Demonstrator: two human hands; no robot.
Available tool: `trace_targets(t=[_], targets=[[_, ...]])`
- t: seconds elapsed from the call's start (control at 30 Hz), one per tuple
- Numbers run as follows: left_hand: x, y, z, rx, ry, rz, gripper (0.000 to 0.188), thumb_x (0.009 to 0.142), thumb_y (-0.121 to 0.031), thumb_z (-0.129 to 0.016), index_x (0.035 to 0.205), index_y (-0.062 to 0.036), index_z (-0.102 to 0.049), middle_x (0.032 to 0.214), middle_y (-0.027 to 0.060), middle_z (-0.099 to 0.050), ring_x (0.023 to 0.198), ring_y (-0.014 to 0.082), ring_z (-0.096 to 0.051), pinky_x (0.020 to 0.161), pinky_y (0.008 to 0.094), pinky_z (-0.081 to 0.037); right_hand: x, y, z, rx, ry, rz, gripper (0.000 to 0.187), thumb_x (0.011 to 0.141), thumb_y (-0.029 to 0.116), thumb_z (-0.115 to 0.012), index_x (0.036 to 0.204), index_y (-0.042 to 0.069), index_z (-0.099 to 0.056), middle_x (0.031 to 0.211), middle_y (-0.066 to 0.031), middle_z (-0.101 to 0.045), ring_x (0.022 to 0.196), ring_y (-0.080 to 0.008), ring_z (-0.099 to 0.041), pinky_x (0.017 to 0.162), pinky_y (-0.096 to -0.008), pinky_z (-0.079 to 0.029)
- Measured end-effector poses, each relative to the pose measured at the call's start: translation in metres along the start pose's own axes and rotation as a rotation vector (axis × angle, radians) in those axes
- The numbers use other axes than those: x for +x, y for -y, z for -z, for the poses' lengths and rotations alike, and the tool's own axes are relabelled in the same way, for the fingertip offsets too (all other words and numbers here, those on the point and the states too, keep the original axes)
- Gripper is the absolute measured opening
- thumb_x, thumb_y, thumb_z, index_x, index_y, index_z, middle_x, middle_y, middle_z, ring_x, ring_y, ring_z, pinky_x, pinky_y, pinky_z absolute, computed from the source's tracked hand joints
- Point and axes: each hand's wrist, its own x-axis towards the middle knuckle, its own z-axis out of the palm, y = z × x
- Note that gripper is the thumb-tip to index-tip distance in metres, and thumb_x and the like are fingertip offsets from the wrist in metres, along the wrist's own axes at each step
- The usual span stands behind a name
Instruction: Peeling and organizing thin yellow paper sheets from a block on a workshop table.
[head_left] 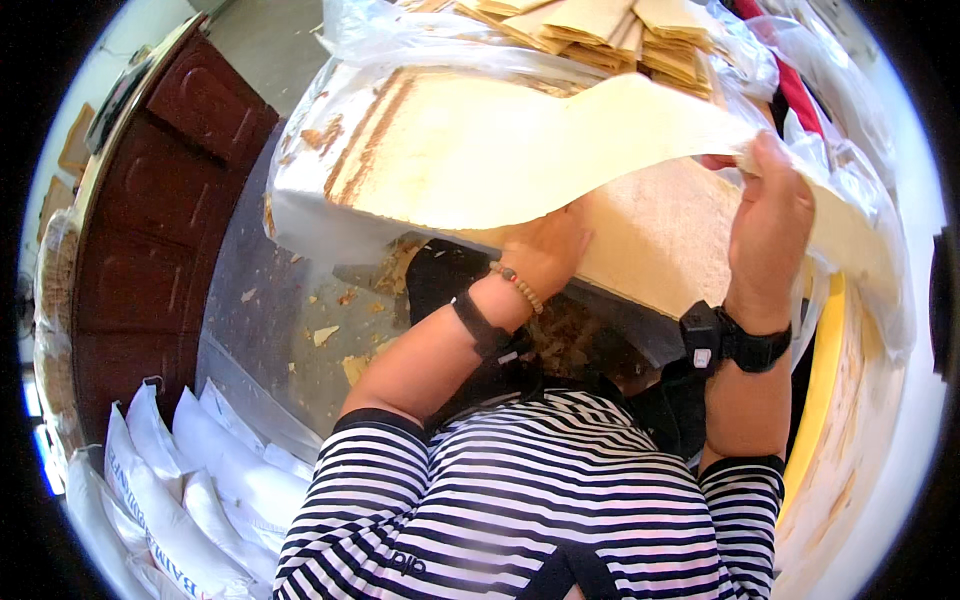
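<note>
A thin, flexible pale-yellow sheet (480, 150) spans the work surface, its right part lifted in a wave. My right hand (770, 215) pinches its raised right end between thumb and fingers. Beneath the sheet's near edge is my left hand (550, 240), its fingers mostly hidden, so I cannot tell whether they grip anything. Under the lifted part lies a flat tan sheet or board (660, 235). Brown ragged strips run along the left end of the pale sheet.
Folded yellowish sheets (590, 22) are piled at the far side. Clear plastic (310, 215) drapes the work surface's left end. White sacks (225, 450) lie at lower left, beside a dark brown panelled cabinet (150, 230). Flakes (325, 335) litter the floor. A yellow edge (818, 375) stands at right.
</note>
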Motion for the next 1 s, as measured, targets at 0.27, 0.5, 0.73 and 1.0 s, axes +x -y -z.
trace_targets(t=[0.27,0.5,0.73,1.0], targets=[[0.003,0.092,-0.008,0.360,-0.294,-0.068,0.051,0.097,-0.036,-0.057,0.137,-0.0044,-0.053,0.140,0.0196,-0.053,0.129,0.0314,-0.050,0.111,0.0443,-0.039,0.013,0.016,0.032,0.236,-0.165,-0.027,0.028,0.097,0.015,-0.054,0.112,-0.006,-0.065,0.106,-0.0097,-0.068,0.105,-0.0188,-0.064,0.095,-0.0319,-0.049],[-0.025,0.156,0.038,-0.583,-0.600,0.291,0.050,0.103,-0.035,-0.044,0.141,-0.0022,-0.049,0.141,0.0171,-0.053,0.128,0.0301,-0.052,0.109,0.0464,-0.041,-0.125,-0.066,0.055,0.092,0.009,-0.794,0.035,0.102,0.025,-0.052,0.123,-0.003,-0.057,0.104,-0.0133,-0.068,0.102,-0.0261,-0.066,0.081,-0.0412,-0.058],[-0.082,0.174,0.109,-1.906,-0.678,0.481,0.070,0.096,-0.053,-0.057,0.133,0.0061,-0.052,0.128,0.0191,-0.062,0.116,0.0305,-0.062,0.101,0.0423,-0.050,-0.148,-0.099,0.119,0.326,-0.220,-1.037,0.029,0.101,0.034,-0.055,0.115,0.009,-0.062,0.096,-0.0072,-0.071,0.083,-0.0200,-0.070,0.069,-0.0335,-0.058],[-0.121,0.186,0.096,-1.360,-0.331,0.711,0.016,0.093,-0.010,-0.067,0.103,0.0023,-0.067,0.089,0.0035,-0.070,0.076,0.0104,-0.067,0.069,0.0236,-0.055,-0.129,-0.044,0.113,0.001,0.204,-1.197,0.050,0.103,0.043,-0.046,0.089,0.000,-0.067,0.083,-0.0170,-0.072,0.071,-0.0203,-0.070,0.061,-0.0292,-0.055]])
